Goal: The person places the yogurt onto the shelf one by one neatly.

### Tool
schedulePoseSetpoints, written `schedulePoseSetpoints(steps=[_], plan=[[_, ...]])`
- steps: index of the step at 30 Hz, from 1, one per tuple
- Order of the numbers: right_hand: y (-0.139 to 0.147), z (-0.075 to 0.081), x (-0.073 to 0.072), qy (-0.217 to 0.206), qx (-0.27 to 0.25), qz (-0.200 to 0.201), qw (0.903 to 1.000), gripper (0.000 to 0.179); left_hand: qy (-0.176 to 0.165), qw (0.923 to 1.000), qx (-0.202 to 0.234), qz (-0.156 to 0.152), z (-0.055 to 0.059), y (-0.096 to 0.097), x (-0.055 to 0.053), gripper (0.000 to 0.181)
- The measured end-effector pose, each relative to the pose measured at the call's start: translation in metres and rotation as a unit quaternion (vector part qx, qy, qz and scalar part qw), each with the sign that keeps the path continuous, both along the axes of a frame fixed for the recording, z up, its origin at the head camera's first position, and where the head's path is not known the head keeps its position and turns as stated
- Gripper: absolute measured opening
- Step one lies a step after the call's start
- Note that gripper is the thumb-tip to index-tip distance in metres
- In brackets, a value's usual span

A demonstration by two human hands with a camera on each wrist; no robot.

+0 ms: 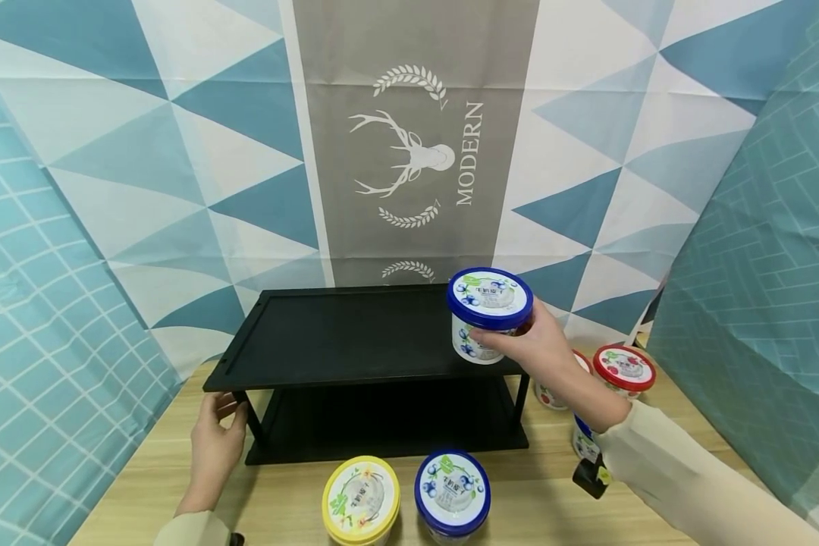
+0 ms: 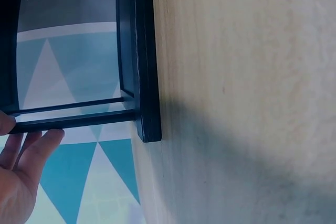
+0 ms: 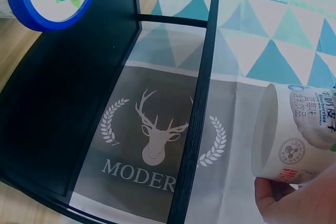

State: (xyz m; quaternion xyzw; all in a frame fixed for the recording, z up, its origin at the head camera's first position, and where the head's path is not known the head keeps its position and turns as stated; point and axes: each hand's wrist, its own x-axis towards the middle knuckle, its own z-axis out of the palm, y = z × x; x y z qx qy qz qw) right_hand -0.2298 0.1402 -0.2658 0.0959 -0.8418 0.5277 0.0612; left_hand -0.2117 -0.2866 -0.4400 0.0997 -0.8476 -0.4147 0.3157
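Observation:
A black two-tier rack (image 1: pixel 355 334) stands on the wooden table. My left hand (image 1: pixel 217 444) grips its front left leg (image 2: pixel 79 120), thumb on one side and fingers on the other. In my right hand (image 1: pixel 542 341) is a white tub with a blue lid (image 1: pixel 491 299) and blueberry pictures, held upright by the sides. This tub is over the right part of the rack's top board, and the right wrist view shows its base (image 3: pixel 266 132) raised above that board's edge. The lower board (image 1: pixel 389 425) shows bare where visible.
A yellow-lidded tub (image 1: pixel 362 500) and another blue-lidded tub (image 1: pixel 453 493) stand before the rack. To the right, red-lidded tubs (image 1: pixel 624 368) and a blue-lidded one (image 1: pixel 585 440) are partly hidden by my right arm. A patterned curtain (image 1: pixel 409 152) hangs behind.

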Motion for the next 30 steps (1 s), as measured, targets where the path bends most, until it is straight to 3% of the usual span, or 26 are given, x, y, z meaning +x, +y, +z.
schedulePoseSetpoints(steps=[20, 30], plan=[[-0.016, -0.001, -0.003, -0.013, -0.022, 0.021, 0.9994, 0.084, 0.001, 0.9998, -0.016, 0.011, -0.001, -0.001, -0.001, 0.034], [-0.025, -0.001, -0.002, -0.005, -0.019, 0.033, 0.9993, 0.083, 0.001, 0.9999, -0.009, -0.005, 0.0, -0.002, 0.0, 0.033]])
